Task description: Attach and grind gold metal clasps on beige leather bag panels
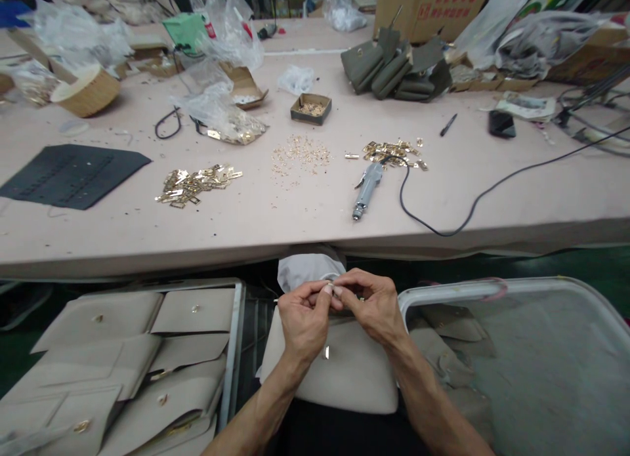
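Head view: left hand (pixel 306 315) and right hand (pixel 377 305) meet, thumbs and fingertips pinched closed on one tiny piece (pixel 331 283), mostly hidden. At their six o'clock, one smooth beige bag (pixel 344 377), corners rounded. Shiny metal plates (pixel 189 186) make two heaps, at ten and one o'clock; one grey cylindrical screwdriver (pixel 367 188), one o'clock.

The left hand (pixel 306 315) and right hand (pixel 374 305) are bare, with slim fingers. The forearms (pixel 266 403) are bare along their visible length and narrow toward the wrists (pixel 299 359). The lower garment (pixel 354 433) is black; its weave is indistinct.
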Action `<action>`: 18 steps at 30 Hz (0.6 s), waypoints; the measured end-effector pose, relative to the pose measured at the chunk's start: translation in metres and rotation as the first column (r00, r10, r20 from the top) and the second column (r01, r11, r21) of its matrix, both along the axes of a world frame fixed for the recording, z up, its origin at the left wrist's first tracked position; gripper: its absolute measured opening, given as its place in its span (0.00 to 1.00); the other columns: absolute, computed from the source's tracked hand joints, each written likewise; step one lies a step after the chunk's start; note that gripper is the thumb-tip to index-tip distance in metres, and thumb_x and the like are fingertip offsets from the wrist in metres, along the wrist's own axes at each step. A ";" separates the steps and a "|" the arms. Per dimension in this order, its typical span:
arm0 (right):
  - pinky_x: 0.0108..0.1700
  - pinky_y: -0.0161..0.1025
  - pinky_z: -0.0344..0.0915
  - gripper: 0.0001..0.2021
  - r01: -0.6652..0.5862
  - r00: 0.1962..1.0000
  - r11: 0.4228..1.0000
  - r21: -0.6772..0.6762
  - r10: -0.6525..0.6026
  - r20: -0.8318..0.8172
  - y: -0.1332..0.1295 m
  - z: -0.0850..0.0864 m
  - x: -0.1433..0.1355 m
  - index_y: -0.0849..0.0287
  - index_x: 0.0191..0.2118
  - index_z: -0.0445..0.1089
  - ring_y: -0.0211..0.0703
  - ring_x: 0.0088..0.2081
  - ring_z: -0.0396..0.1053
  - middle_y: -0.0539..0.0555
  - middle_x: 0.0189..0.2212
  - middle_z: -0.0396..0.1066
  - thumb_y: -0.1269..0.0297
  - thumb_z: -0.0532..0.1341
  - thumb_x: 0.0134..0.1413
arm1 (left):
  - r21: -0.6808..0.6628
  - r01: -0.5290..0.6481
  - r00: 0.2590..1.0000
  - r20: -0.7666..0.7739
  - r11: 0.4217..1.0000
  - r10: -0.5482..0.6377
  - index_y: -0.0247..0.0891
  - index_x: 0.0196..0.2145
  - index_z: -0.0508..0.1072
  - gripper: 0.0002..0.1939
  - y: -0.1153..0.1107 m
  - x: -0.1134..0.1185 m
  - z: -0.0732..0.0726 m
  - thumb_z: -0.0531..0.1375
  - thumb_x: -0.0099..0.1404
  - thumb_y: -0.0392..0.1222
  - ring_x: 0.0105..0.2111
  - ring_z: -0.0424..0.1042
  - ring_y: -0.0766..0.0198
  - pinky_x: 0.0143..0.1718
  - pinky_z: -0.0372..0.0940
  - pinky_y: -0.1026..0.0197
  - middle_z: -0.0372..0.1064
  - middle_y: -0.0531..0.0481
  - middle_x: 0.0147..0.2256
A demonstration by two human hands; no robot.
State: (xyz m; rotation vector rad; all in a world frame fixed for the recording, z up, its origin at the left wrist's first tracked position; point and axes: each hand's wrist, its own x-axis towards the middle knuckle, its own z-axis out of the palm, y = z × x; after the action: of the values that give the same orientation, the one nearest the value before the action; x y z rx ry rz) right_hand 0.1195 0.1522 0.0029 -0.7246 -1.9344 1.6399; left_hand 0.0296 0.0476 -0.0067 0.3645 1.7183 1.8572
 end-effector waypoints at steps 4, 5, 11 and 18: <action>0.37 0.35 0.70 0.03 0.027 1.000 0.999 -0.036 -0.027 0.011 -0.002 -0.001 0.000 0.58 0.35 0.80 0.42 0.34 0.74 0.54 0.33 0.77 0.67 0.68 0.57 | 0.017 -0.018 1.000 0.001 1.000 0.018 0.34 0.35 0.81 0.05 0.000 0.002 -0.001 0.68 0.62 0.39 0.21 0.76 0.64 0.30 0.76 0.64 0.77 0.52 0.22; 0.37 0.35 0.70 0.03 0.036 0.999 0.999 -0.034 -0.036 0.007 -0.003 -0.002 0.000 0.58 0.35 0.80 0.42 0.35 0.74 0.54 0.33 0.76 0.67 0.68 0.57 | 0.022 -0.022 1.000 0.001 1.000 0.022 0.34 0.35 0.81 0.05 0.000 0.002 -0.001 0.68 0.62 0.39 0.21 0.76 0.65 0.30 0.76 0.64 0.77 0.52 0.22; 0.37 0.35 0.69 0.02 0.049 0.998 0.999 -0.011 -0.050 -0.028 -0.003 -0.004 -0.002 0.58 0.33 0.79 0.41 0.34 0.73 0.53 0.32 0.76 0.70 0.68 0.55 | 0.057 -0.046 0.999 -0.006 0.997 0.046 0.34 0.32 0.80 0.03 0.003 0.002 -0.002 0.68 0.60 0.36 0.20 0.75 0.66 0.26 0.74 0.68 0.76 0.52 0.20; 0.36 0.36 0.69 0.01 0.036 0.999 0.999 -0.021 -0.037 -0.038 -0.003 -0.006 -0.006 0.59 0.35 0.79 0.41 0.33 0.73 0.52 0.31 0.75 0.69 0.69 0.55 | 0.093 -0.075 0.997 -0.022 0.993 0.077 0.34 0.33 0.81 0.03 0.003 0.002 -0.008 0.67 0.61 0.36 0.19 0.75 0.66 0.24 0.72 0.68 0.76 0.52 0.20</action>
State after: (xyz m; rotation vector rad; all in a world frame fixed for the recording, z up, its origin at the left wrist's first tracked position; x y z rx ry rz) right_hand 0.1138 0.1488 -0.0035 -0.7271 -1.8694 1.6423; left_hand 0.0321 0.0509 -0.0145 0.3649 1.6881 1.9998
